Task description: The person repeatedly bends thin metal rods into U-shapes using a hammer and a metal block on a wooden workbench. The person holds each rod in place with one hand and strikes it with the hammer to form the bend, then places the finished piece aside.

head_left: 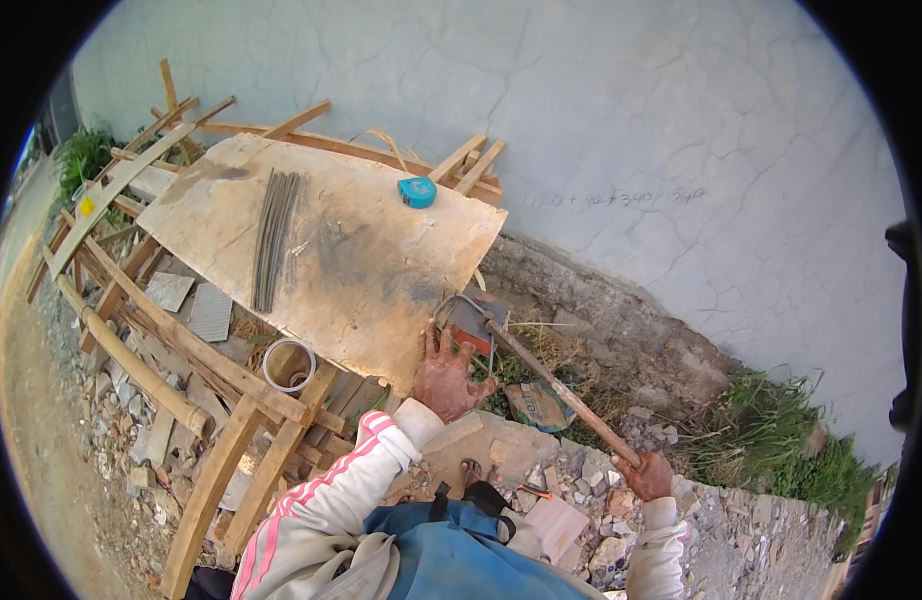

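My left hand [446, 382] lies at the near right corner of a worn, pale board [356, 230], fingers spread. Beside its fingertips is a thin steel rod bent into a loop [447, 303], over a dark metal plate [491, 303] with an orange-red part [474, 341]. Whether the hand presses on the rod is hard to tell. My right hand [649, 476] is wrapped around the near end of a long rusty-brown bar [566, 395]. The bar's far end meets the dark plate. Across the board lies a bundle of straight steel rods [277, 240].
A teal tape measure [417, 192] rests near the board's far edge. Wooden beams [216, 480] and a bamboo pole [146, 365] frame the left side, with a round clear container [289, 366] on them. Rubble [611, 540] covers the ground. A cracked grey wall [621, 110] stands behind.
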{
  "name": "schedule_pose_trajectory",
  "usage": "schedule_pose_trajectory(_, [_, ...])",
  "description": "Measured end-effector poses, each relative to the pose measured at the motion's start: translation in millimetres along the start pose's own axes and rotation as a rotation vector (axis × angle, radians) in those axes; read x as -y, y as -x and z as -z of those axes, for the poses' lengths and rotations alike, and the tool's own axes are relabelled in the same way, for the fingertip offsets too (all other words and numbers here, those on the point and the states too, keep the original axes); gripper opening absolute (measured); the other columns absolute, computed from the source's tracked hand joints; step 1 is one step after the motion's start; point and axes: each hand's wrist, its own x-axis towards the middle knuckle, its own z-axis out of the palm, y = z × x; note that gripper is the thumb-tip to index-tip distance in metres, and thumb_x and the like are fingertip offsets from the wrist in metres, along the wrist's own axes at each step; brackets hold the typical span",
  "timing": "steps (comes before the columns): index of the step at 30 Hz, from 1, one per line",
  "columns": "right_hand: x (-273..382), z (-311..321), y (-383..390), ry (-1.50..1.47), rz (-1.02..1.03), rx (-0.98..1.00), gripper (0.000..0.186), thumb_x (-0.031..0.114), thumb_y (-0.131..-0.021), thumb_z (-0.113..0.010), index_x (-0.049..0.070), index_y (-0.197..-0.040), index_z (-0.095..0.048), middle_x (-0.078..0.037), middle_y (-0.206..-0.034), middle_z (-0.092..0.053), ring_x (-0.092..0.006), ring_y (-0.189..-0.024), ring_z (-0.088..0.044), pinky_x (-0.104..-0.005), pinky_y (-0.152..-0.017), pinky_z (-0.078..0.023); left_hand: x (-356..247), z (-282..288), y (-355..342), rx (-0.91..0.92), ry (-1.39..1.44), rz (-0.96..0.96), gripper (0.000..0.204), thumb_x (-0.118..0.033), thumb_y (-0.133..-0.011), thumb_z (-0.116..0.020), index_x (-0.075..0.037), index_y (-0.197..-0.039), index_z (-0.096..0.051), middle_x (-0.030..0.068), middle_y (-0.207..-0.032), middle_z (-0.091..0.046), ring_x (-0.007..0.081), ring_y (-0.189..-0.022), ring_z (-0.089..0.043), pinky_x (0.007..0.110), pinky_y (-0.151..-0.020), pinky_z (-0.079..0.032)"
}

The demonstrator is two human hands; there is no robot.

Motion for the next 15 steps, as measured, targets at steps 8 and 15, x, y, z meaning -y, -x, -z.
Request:
schedule_pose_trajectory(8, [-2.8,-14.5,0.1,-0.14,0.02,0.032,0.059,0.067,-0.078,-0.074,0.008,-0.072,-0.075,-0.017,-0.059,-0.063,-0.0374,-0.056,-0.063,-0.0471,-0.058,-0.049,-1.0,-0.3,-0.4,-0.049,-0.044,-0.017,0.066,-0.054,-0.078,-0.074,-0.001,-0.117,-0.066,0.0277,-0.142,-0.043,0.0572,-0.14,-0.028,0.064,-0.117,-0.023])
schedule_pose_trajectory(15, [-2.1,-25.1,-3.3,-0.077,0.062,0.002,0.065,0.068,-0.078,-0.072,0.004,-0.067,-0.071,-0.017,-0.056,-0.061,-0.037,-0.054,-0.061,-0.0477,-0.055,-0.048,-1.1,1.3,0.8,-0.059,-0.035,-0.029,0.066,-0.051,-0.078,-0.076,-0.001,-0.119,-0.064,0.026,-0.142,-0.043,0.0573,-0.14,-0.029,0.065,-0.116,-0.025])
